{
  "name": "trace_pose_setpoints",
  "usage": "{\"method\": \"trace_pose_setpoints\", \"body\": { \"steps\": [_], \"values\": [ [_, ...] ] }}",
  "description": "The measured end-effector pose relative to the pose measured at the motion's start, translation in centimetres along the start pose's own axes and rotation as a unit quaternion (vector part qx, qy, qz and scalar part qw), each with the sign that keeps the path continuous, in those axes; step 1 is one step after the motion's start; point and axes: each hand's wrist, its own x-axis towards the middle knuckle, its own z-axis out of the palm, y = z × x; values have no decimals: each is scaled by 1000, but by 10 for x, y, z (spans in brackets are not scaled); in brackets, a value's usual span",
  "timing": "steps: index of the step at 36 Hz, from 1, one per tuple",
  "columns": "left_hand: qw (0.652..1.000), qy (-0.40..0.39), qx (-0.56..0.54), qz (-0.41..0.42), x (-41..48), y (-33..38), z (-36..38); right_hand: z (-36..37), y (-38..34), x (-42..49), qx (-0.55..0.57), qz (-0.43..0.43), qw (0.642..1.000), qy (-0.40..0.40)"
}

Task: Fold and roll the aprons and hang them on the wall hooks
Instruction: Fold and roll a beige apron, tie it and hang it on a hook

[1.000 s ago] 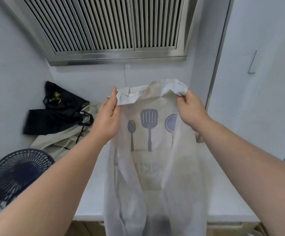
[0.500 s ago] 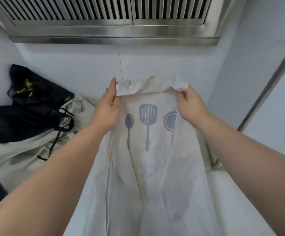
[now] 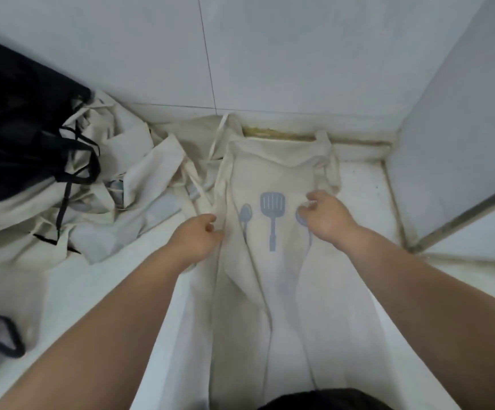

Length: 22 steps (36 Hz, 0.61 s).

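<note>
The cream apron (image 3: 272, 173) lies on the white counter (image 3: 107, 291) with its long axis running 12 to 6 o'clock, bib toward the wall and skirt toward the person, so a lengthwise fold would likely carry one side edge across. The left hand (image 3: 195, 241) sits at the 9 o'clock edge, curled fingers pinching the cloth, while the right hand (image 3: 327, 217) rests at 3 with fingers loosely bent, grip unclear. No writing is readable, only a spoon, a spatula print (image 3: 272, 214) and a half-covered third utensil

White tiled wall (image 3: 299, 48) meets the white worktop (image 3: 92, 291) along a grimy back seam (image 3: 278, 134); a pale, metal-edged panel (image 3: 462, 128) closes the right corner.
</note>
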Motion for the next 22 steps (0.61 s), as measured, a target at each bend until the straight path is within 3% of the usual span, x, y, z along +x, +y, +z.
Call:
{"method": "trace_pose_setpoints", "body": {
  "steps": [6,10,15,19,22],
  "values": [
    [1000,-14,10,-4,-22,-19,23,25,17,-40,-84,-8,992,-99],
    [997,-70,-37,-24,-32,-29,42,30,33,-59,-145,-8,976,-161],
    [990,-4,-139,-7,-38,-32,61,36,48,-66,-147,-34,979,-140],
    [976,80,-203,-1,-40,-28,60,37,58,-66,-124,-34,989,-72],
    [980,23,-196,29,-43,-25,59,35,63,-69,-86,-44,993,-71]
  ]
}}
